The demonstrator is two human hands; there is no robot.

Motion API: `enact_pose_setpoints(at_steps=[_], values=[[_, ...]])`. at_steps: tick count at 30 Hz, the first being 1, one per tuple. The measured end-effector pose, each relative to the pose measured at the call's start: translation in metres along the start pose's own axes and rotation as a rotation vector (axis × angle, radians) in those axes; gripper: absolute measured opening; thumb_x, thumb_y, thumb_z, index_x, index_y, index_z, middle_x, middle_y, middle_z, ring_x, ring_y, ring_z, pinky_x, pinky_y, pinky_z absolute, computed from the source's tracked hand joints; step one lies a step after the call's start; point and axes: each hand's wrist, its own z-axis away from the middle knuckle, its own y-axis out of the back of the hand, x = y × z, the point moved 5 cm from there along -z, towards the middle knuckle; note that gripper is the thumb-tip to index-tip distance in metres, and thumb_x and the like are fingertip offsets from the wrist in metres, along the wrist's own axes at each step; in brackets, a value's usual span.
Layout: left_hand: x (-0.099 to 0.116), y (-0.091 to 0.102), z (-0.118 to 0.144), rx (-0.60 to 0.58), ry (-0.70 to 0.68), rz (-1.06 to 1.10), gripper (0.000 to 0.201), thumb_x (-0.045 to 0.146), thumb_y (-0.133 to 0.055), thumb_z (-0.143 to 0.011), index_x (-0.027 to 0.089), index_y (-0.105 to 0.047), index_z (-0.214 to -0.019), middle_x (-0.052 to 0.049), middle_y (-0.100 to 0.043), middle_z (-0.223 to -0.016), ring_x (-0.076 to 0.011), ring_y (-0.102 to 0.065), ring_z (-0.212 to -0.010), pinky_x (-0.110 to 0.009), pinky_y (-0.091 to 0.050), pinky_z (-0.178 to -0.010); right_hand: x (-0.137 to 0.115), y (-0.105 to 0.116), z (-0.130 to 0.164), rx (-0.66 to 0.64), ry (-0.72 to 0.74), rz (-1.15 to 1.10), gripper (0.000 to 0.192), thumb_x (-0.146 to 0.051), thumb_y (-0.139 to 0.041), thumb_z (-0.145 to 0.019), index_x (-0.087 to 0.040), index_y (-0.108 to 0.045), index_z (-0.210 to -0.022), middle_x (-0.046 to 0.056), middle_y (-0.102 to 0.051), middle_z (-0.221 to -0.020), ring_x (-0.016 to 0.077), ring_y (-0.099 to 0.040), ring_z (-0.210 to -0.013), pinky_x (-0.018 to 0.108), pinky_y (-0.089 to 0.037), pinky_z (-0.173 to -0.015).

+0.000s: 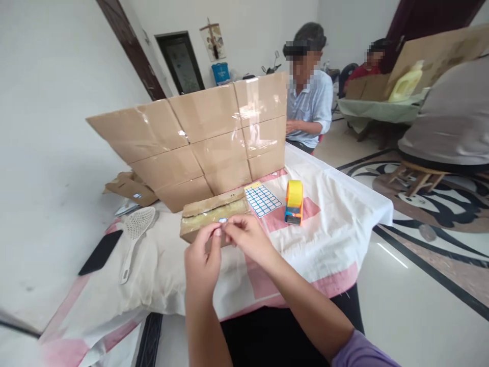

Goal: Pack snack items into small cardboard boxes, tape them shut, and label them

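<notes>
Small sticker sits at frame centre, pinched between the fingertips of both our hands. Our left hand and right hand are curled nearly closed, meeting just above the flat cardboard piece on the desk. A label sheet and orange dispenser lie right of it.

White plastered walls close the room, with a dark-framed doorway at eleven o'clock. At three o'clock lies the glossy pale tiled floor with a black swirl pattern, catching a streak of light. A white and pink cloth-covered table fills the centre.
</notes>
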Motion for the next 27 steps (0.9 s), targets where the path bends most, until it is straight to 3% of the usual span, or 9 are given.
enact_pose_setpoints(at_steps=[3,7,11,14,19,24,27], values=[[-0.003,0.003,0.000,0.015,0.005,-0.014,0.024,0.039,-0.063,-0.092,0.024,-0.071,-0.108,-0.004,-0.078,-0.104,-0.0218,-0.073,-0.100,-0.029,-0.057,-0.079,0.006,0.000,0.006,-0.032,0.059,-0.003,0.023,-0.024,-0.058,-0.081,-0.019,-0.048,-0.061,-0.006,-0.042,-0.059,0.0090,-0.041,-0.057,0.023,-0.031,-0.054],[-0.016,0.006,-0.001,0.033,0.087,0.000,0.043,0.042,-0.073,-0.083,0.024,-0.068,-0.122,-0.005,-0.079,-0.098,-0.0247,-0.072,-0.101,-0.034,-0.058,-0.080,0.011,0.008,0.020,-0.134,0.112,0.253,0.018,-0.019,-0.056,-0.083,-0.019,-0.047,-0.067,-0.006,-0.046,-0.062,0.0084,-0.043,-0.058,0.023,-0.029,-0.055],[-0.020,0.004,-0.004,0.009,0.111,-0.098,0.028,0.045,-0.077,-0.078,0.024,-0.077,-0.097,-0.003,-0.078,-0.093,-0.0220,-0.070,-0.086,-0.035,-0.055,-0.082,0.010,0.029,0.024,-0.136,0.141,0.455,0.018,-0.016,-0.057,-0.082,-0.020,-0.047,-0.068,-0.007,-0.048,-0.062,0.0082,-0.044,-0.058,0.023,-0.027,-0.055],[-0.011,-0.003,-0.006,-0.008,0.078,-0.129,0.028,0.046,-0.078,-0.075,0.026,-0.078,-0.095,-0.001,-0.077,-0.091,-0.0185,-0.064,-0.075,-0.032,-0.053,-0.073,0.004,0.045,0.023,-0.194,0.209,0.482,0.023,-0.017,-0.057,-0.083,-0.020,-0.044,-0.066,-0.006,-0.048,-0.061,0.0093,-0.043,-0.058,0.024,-0.028,-0.057],[0.008,-0.024,-0.009,-0.138,0.022,-0.200,0.023,0.046,-0.076,-0.076,0.028,-0.078,-0.089,0.000,-0.074,-0.086,-0.0158,-0.057,-0.070,-0.026,-0.044,-0.056,-0.002,0.068,0.024,-0.250,0.281,0.509,0.023,-0.017,-0.057,-0.083,-0.020,-0.043,-0.065,-0.005,-0.052,-0.063,0.0106,-0.046,-0.060,0.025,-0.029,-0.058],[0.006,-0.040,-0.011,-0.056,0.065,-0.158,0.018,0.040,-0.075,-0.078,0.024,-0.076,-0.087,0.000,-0.073,-0.084,-0.0149,-0.059,-0.072,-0.027,-0.047,-0.065,0.015,0.082,0.017,-0.145,0.232,0.305,0.006,-0.021,-0.063,-0.084,-0.020,-0.059,-0.079,-0.005,-0.058,-0.069,0.0108,-0.052,-0.064,0.023,-0.035,-0.060],[0.004,-0.051,-0.011,0.024,0.129,-0.030,0.022,0.038,-0.079,-0.075,0.021,-0.074,-0.088,-0.002,-0.073,-0.083,-0.0166,-0.064,-0.072,-0.029,-0.052,-0.068,0.032,0.082,0.009,-0.105,0.161,0.020,0.014,-0.032,-0.064,-0.088,-0.019,-0.067,-0.087,-0.003,-0.061,-0.072,0.0111,-0.055,-0.064,0.023,-0.040,-0.060]])
